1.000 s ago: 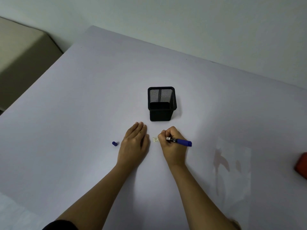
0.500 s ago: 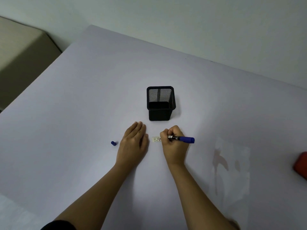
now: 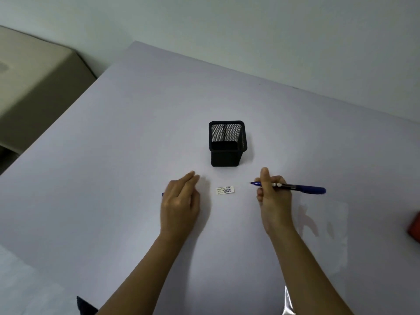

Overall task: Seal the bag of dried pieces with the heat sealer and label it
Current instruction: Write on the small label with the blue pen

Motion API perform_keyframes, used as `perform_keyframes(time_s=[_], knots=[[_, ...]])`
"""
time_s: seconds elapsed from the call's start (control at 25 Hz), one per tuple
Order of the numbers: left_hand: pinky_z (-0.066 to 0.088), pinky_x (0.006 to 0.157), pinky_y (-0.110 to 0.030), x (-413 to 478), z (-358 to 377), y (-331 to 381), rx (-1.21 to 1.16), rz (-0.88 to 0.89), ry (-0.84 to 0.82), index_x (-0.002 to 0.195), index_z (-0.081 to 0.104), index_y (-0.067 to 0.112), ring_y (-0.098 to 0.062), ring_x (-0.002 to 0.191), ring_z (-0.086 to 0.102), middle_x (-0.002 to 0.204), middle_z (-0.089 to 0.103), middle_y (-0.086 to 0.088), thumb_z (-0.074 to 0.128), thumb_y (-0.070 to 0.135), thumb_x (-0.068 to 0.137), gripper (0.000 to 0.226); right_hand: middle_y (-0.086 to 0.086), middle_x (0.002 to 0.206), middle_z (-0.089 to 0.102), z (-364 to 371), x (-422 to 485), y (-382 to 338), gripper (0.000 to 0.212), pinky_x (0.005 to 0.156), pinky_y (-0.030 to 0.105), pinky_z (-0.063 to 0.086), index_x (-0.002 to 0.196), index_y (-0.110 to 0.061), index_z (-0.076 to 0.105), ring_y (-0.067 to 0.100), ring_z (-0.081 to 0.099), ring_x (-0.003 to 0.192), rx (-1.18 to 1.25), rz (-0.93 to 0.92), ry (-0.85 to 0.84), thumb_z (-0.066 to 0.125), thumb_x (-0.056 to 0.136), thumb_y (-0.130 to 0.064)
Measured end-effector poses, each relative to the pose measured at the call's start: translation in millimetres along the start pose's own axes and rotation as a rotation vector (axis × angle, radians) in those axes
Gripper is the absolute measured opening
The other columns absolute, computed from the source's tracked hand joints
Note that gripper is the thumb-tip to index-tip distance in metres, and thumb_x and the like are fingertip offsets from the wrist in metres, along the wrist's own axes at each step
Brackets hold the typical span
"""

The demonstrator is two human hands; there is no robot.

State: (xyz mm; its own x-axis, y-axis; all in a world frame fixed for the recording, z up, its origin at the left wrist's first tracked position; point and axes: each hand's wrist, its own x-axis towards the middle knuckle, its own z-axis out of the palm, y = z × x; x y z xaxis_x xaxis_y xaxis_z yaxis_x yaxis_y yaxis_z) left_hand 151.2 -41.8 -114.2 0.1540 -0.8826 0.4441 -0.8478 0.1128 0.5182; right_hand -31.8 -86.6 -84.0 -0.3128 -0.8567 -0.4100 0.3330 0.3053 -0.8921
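Observation:
A small white label (image 3: 225, 190) with blue writing lies flat on the white table, between my two hands and touched by neither. My right hand (image 3: 273, 196) grips a blue marker (image 3: 295, 187) to the right of the label, its uncapped tip pointing left above the table. My left hand (image 3: 180, 201) hovers left of the label, fingers loosely apart, holding nothing. It hides most of the blue pen cap (image 3: 162, 194). A clear plastic bag (image 3: 322, 226) with a few brown dried pieces lies flat at the right.
A black mesh pen holder (image 3: 226, 144) stands just beyond the label. A red object (image 3: 414, 226) shows at the right edge. A shiny foil corner (image 3: 287, 303) pokes in at the bottom. A beige box (image 3: 34, 76) sits beyond the table's left edge.
My right hand lifted the marker off the label and moved right. My left hand drew away to the left, uncovering the whole written label.

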Motion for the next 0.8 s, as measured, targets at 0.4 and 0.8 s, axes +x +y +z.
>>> perform_keyframes(time_s=[0.4,0.8], knots=[[0.040,0.082,-0.027,-10,-41,-9,-0.009,-0.528,-0.274,0.106,0.064,0.004,-0.028,0.097,0.059,0.107,0.062,-0.012,0.051,0.003,0.091,0.020,0.006,0.072,0.074,2,-30,-50,0.022,0.059,0.019,0.057,0.081,-0.015,0.048,0.012,0.069,0.063,0.376,0.167,-0.085,0.038,0.099,-0.022],[0.055,0.066,-0.018,59,-104,108,-1.200,-0.919,-0.293,0.092,0.066,0.005,-0.011,0.067,0.066,0.074,0.069,-0.004,0.056,0.006,0.090,0.010,-0.006,0.069,0.063,13,-81,-105,0.017,0.063,0.014,0.053,0.086,-0.016,0.056,0.003,0.063,0.061,0.088,-0.111,-0.259,0.043,0.096,-0.014]])
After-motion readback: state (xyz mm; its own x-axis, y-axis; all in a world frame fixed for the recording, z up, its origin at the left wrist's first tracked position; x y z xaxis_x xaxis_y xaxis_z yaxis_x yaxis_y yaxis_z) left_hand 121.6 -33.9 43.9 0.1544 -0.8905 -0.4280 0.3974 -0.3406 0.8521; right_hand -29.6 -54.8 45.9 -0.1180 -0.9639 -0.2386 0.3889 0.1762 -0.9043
